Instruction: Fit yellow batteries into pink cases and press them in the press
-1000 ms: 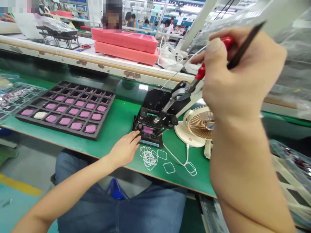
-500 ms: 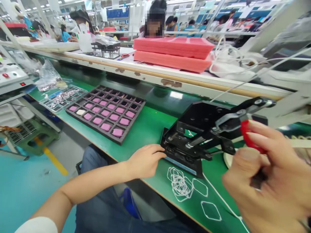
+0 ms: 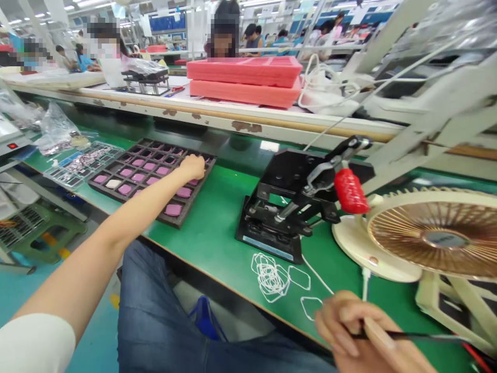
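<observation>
Nearest me, my right hand (image 3: 361,331) was closed, its fingers pinching a thin black tool (image 3: 407,335), slim and rigid, low at the edge of the green surface (image 3: 217,223). Just beyond those fingers lay a tangle of thin white wire loops (image 3: 272,274). Past them stood the black metal press (image 3: 279,207), its rubbery-looking red handle (image 3: 350,190) free of either hand. Well off to their left, my left hand (image 3: 193,167) rested fingers-down on a far cell of the dark gridded tray (image 3: 175,224), among soft-looking pink pads (image 3: 173,209). Whether it gripped one I could not tell. I judged this the tray step, which called for a light pinch on one small pad.
</observation>
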`<state>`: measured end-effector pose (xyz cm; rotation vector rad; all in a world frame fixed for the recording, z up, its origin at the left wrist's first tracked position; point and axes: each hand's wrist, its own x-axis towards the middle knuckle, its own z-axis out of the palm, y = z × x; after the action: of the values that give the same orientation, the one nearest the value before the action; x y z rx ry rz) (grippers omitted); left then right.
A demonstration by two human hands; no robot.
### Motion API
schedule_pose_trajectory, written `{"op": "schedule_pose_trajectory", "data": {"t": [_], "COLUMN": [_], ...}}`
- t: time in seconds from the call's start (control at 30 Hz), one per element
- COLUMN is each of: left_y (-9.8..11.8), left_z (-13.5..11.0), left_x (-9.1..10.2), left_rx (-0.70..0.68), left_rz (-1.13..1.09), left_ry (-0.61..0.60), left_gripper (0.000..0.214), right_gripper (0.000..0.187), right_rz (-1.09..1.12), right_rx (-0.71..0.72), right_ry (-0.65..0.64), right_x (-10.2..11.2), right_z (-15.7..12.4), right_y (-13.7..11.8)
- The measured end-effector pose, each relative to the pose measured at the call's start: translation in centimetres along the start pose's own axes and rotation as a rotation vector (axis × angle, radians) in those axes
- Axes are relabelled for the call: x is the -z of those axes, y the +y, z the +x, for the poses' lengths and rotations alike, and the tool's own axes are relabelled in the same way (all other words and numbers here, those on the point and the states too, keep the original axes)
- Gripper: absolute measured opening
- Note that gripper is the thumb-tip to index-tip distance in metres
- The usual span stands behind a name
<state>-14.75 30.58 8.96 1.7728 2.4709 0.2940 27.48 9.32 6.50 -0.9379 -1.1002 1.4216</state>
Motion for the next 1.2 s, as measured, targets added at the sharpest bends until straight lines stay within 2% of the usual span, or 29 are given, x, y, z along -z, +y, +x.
{"op": "schedule_pose_trajectory", "data": {"t": [0.1,0.2,0.3,0.4,0.47,0.57,0.63,0.67,0.73,0.83,0.93,1.2], "left_y": [1.1,1.4,0.6,-0.7,-1.2,-0.7,0.6,1.4,3.4,6.0,7.3,7.5], "left_z": [1.0,1.1,0.5,-1.5,-4.2,-11.0,-16.7,-19.6,-25.0,-30.4,-32.6,-32.9], "left_x": [-0.3,-0.1,0.9,2.5,3.2,2.7,1.1,0.0,-2.4,-5.1,-5.9,-4.7], "left_rx": [0.041,0.063,0.068,0.041,0.001,-0.069,-0.032,0.029,0.172,0.288,0.270,0.239], "left_rz": [-0.014,-0.090,-0.237,-0.463,-0.618,-0.917,-1.460,-1.619,-1.784,-1.822,-1.770,-1.727], "left_ry": [-0.068,-0.072,-0.040,-0.010,-0.003,-0.049,-0.229,-0.358,-0.563,-0.652,-0.644,-0.646], "left_gripper": [0.041,0.039,0.033,0.031,0.035,0.039,0.037,0.038,0.036,0.037,0.045,0.046], "right_gripper": [0.040,0.047,0.055,0.053,0.046,0.025,0.018,0.019,0.022,0.033,0.044,0.049], "right_rz": [0.139,0.220,0.319,0.353,0.316,0.235,0.176,0.132,-0.002,-0.233,-0.323,-0.418], "right_rx": [-0.076,-0.057,-0.133,-0.146,-0.099,0.012,0.120,0.180,0.306,0.497,0.613,0.630], "right_ry": [-0.078,0.008,0.030,-0.003,-0.019,-0.023,-0.018,-0.020,-0.014,-0.035,-0.114,-0.182], "right_x": [-0.5,-0.1,0.7,1.3,1.4,0.6,-0.3,-0.9,-2.2,-4.1,-5.2,-4.5], "right_z": [-2.0,-3.3,-4.1,-4.6,-4.7,-4.4,-4.0,-3.8,-3.2,-2.6,-2.6,-3.7], "right_y": [1.8,2.9,3.5,4.3,5.0,5.8,6.0,6.1,6.0,5.9,6.3,7.9]}}
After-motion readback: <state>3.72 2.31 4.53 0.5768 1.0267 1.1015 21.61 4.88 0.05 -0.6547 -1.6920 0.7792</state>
